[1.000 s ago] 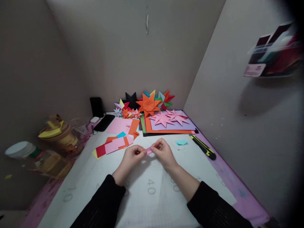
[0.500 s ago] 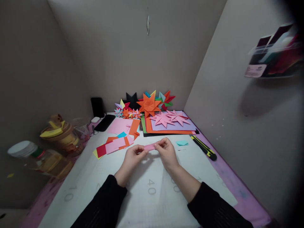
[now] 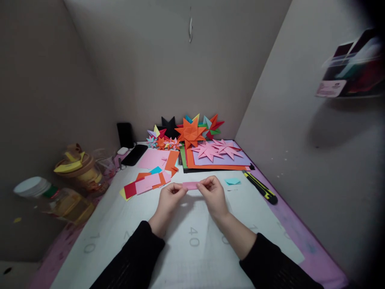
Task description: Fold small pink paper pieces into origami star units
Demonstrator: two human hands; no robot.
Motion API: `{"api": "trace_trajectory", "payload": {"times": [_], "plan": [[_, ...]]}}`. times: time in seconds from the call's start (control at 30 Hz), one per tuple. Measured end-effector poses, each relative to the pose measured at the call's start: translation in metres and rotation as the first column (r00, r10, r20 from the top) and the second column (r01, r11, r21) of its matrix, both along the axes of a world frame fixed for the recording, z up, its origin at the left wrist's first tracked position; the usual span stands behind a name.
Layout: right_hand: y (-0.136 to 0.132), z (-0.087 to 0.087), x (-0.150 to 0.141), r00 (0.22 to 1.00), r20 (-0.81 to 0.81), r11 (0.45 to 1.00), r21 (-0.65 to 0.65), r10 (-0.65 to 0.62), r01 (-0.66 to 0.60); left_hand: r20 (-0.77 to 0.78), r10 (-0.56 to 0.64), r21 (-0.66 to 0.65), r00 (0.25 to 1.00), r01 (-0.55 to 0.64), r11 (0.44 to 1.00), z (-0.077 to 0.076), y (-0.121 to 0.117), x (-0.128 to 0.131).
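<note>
A small folded strip of pink paper (image 3: 190,185) is stretched between my two hands, just above the white mat (image 3: 192,216). My left hand (image 3: 171,198) pinches its left end between thumb and fingers. At its right end, my right hand (image 3: 215,196) pinches it the same way. To the right of my right hand lies a folded piece of light blue paper (image 3: 232,182). Left of my hands, several paper pieces in pink, red, orange, yellow and blue overlap, among them a pink rectangle (image 3: 148,184).
Farther right lies a black and yellow utility knife (image 3: 260,188). Folded paper stars, including a large orange one (image 3: 190,132), stand by the back wall beside stacked coloured sheets (image 3: 216,167). Phones (image 3: 135,155) lie back left. A white-lidded jar (image 3: 64,202) and lidded cup (image 3: 81,172) stand left.
The view has shifted slightly. Both hands still pinch the pink paper strip, which now sits level instead of slightly tilted, and shows a little more of its length.
</note>
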State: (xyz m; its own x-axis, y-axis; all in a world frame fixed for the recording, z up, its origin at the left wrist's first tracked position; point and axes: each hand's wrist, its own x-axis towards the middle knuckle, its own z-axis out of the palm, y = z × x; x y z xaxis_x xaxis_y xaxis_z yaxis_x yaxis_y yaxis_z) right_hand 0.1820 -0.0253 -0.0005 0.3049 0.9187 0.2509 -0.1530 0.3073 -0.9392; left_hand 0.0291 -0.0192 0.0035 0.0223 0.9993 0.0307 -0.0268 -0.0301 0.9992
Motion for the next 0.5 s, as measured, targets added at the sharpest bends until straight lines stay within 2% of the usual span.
{"api": "trace_trajectory", "payload": {"times": [0.17,0.5], "plan": [[-0.0012,0.0013,-0.0003,1.0,-0.021,1.0,-0.001,0.022,-0.022,0.064,0.019,-0.006,0.998,-0.019,1.0,-0.0024,0.0013,-0.0009],[-0.0025,0.001,-0.0002,0.999,-0.013,0.999,-0.002,0.035,-0.035,0.099,0.03,-0.025,0.995,-0.028,0.999,-0.0028,0.0021,-0.0012]]}}
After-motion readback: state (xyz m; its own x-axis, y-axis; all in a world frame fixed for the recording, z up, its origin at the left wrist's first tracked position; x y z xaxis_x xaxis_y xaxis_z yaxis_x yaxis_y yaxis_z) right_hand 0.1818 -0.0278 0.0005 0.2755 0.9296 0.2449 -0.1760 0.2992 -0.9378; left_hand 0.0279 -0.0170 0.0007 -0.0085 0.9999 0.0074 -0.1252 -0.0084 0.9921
